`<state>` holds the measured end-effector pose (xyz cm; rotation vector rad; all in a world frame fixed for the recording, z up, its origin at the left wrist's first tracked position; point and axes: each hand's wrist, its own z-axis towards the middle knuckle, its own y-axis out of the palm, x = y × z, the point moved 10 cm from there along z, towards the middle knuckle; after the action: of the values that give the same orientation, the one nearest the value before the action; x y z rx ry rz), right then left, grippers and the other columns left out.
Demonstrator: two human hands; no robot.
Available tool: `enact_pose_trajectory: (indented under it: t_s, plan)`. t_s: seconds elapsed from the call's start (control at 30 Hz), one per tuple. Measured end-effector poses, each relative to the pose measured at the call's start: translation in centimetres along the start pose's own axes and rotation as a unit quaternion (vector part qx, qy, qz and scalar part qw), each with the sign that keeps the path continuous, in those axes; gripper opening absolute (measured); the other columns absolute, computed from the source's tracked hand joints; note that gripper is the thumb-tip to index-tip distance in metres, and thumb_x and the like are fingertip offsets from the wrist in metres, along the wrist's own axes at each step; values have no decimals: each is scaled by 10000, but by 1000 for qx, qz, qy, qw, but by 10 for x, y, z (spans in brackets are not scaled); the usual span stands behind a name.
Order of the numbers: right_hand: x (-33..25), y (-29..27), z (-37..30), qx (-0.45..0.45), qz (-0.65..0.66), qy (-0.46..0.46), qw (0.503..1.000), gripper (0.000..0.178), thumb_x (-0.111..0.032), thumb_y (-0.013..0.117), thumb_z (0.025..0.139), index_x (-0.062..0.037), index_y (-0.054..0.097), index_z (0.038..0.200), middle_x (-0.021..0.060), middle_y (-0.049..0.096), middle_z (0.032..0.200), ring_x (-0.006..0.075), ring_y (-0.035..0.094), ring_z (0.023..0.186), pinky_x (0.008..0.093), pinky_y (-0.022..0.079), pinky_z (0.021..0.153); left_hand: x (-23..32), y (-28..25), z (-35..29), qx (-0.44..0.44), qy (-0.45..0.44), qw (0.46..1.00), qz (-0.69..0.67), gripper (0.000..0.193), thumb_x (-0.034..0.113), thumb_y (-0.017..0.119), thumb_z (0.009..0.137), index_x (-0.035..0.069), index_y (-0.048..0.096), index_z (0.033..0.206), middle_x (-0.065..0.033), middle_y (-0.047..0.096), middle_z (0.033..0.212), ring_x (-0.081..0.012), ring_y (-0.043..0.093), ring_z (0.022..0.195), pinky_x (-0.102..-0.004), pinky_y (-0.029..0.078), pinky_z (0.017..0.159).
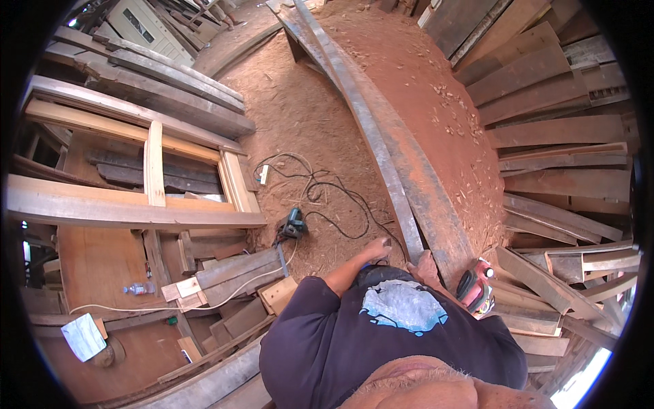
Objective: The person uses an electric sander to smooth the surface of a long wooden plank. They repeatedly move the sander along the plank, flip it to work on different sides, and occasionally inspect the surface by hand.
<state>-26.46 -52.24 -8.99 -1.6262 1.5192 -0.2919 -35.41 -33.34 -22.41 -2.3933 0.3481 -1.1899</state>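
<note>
A long narrow grey plank [407, 235] runs from my waist toward the far end, lying along a wider reddish-brown board [436, 221]. My right hand [426, 266] is closed on the near end of the narrow plank, at the gap between the two. Just left of that end, my left hand [377, 250] is held low in front of my shirt with its fingers curled in. What it holds, if anything, is too small to make out. A black power cord [361, 215] passes close to the left hand.
A dark teal power tool [293, 223] rests low on the left. A red and black power tool [475, 286] is close on my right. A pale wooden frame [136, 208], a plastic bottle [139, 288] and stacked timber [225, 276] occupy the left. Boards [558, 129] line the right.
</note>
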Motion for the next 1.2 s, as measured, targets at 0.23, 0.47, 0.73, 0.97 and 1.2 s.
enact_pose_trajectory:
  t_s: [0.23, 0.47, 0.73, 0.97, 1.2]
  plan:
    - [13, 7, 11, -25, -12, 12, 1000, 799, -367, 830, 724, 50, 396, 1248, 305, 562, 1207, 426, 550, 1179, 478, 455, 986, -92, -24, -72, -39, -155, 987, -17, 543, 373, 666, 803, 10, 649, 1207, -242, 642, 1206, -371, 610, 1147, -417, 479, 962]
    - [-2, -5, 9, -31, -26, -5, 999, 834, -415, 865, 689, 68, 443, 1222, 303, 580, 1193, 419, 575, 1159, 469, 485, 962, -149, -26, -83, -9, -219, 975, -26, 514, 384, 624, 853, 34, 640, 1229, -226, 640, 1222, -366, 605, 1154, -407, 474, 966]
    - [3, 0, 14, -60, -32, 6, 998, 830, -393, 860, 690, 90, 447, 1223, 319, 578, 1205, 431, 572, 1162, 461, 483, 974, -61, -39, -63, -47, -149, 987, -33, 536, 367, 598, 892, -27, 597, 1255, -219, 653, 1205, -317, 625, 1123, -403, 484, 938]
    - [-4, -7, 8, -43, -8, -11, 999, 859, -378, 858, 681, 94, 418, 1249, 319, 564, 1230, 435, 558, 1180, 469, 463, 998, -84, -21, -30, -21, -128, 988, -81, 577, 374, 657, 854, -30, 593, 1262, -188, 680, 1152, -261, 664, 1011, -368, 518, 852]
    - [-4, -5, 13, -46, -48, 15, 998, 850, -400, 861, 690, 82, 420, 1233, 313, 570, 1218, 434, 561, 1176, 478, 469, 984, -106, -28, -36, -33, -141, 989, -19, 390, 346, 640, 829, 19, 702, 1032, -170, 712, 1020, -289, 671, 923, -407, 512, 810]
